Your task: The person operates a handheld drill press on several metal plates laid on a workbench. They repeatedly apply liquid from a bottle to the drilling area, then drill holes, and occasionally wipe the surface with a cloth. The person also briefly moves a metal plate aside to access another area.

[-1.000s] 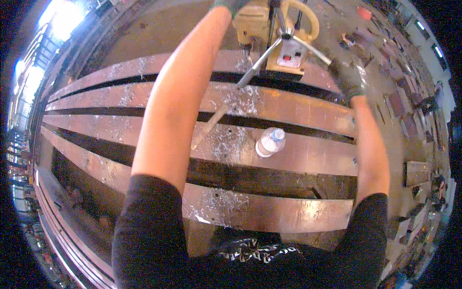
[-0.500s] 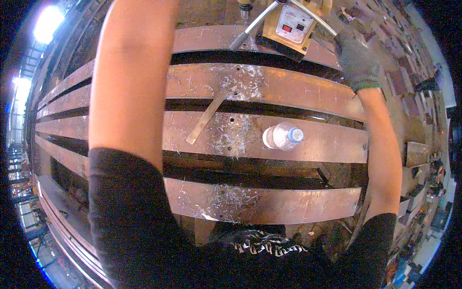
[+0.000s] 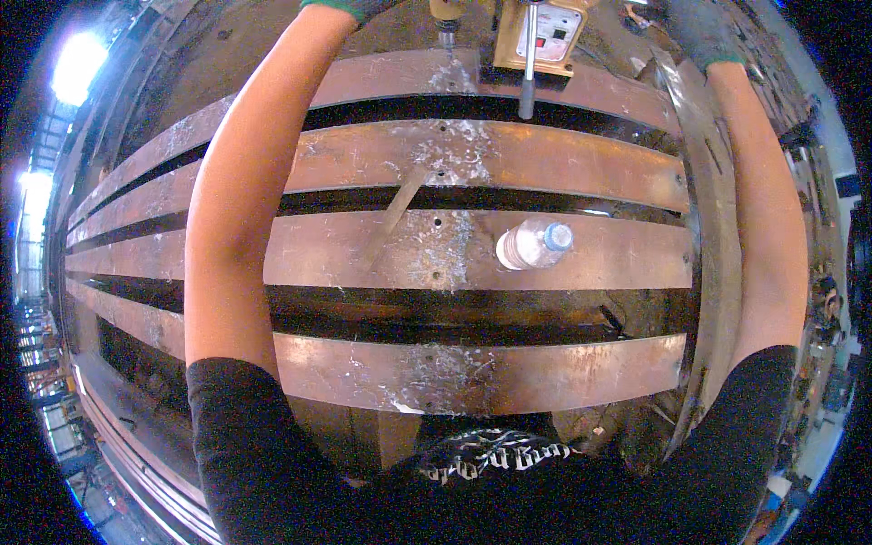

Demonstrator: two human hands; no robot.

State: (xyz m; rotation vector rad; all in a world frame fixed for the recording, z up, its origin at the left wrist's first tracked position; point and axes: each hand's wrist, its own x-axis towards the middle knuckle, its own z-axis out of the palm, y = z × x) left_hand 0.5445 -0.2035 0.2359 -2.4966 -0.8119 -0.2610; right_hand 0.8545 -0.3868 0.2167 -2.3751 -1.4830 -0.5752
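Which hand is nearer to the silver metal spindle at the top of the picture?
Left. The gloved left hand is just left of the spindle; the gloved right hand is farther off to its right, beyond the tan boxy machine.

The machine body (image 3: 507,38) is yellowish tan, its panel (image 3: 557,20) whitish with a red switch (image 3: 540,43) and a black switch (image 3: 559,34). A silver lever (image 3: 531,45) ends in a grey grip (image 3: 527,98). Reddish-brown beams (image 3: 627,259) carry silvery speckles and orange streaks. The bottle (image 3: 529,245) is clear and whitish, its cap (image 3: 559,237) blue. Green edges the left glove (image 3: 363,7) and the dark grey right glove (image 3: 704,32). The person's black shirt (image 3: 490,504) bears a white lettered pattern.
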